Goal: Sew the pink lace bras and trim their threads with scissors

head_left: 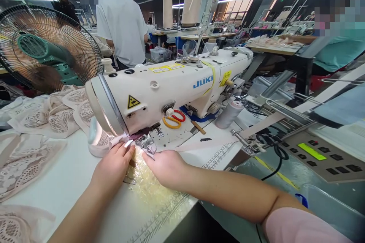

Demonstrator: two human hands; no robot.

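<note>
A white JUKI sewing machine [171, 87] stands across the white table [71, 174]. Under its needle end lies a pale yellowish lace piece [142, 180] with a pink band [121, 140]. My left hand [114, 167] pinches the pink band at the left of the presser foot [145, 142], fingers closed on the fabric. At the right of the foot, my right hand [167, 167] presses on the lace piece with its fingers curled onto it. A pale strap [208, 144] runs from the needle area off to the right.
Pink lace pieces [42, 117] are piled at the left, with a green fan [42, 47] behind them. Scissors [173, 118] and a thread cone [229, 114] lie behind the needle. A control panel [322, 155] sits at right. A person in a white shirt [121, 26] stands beyond.
</note>
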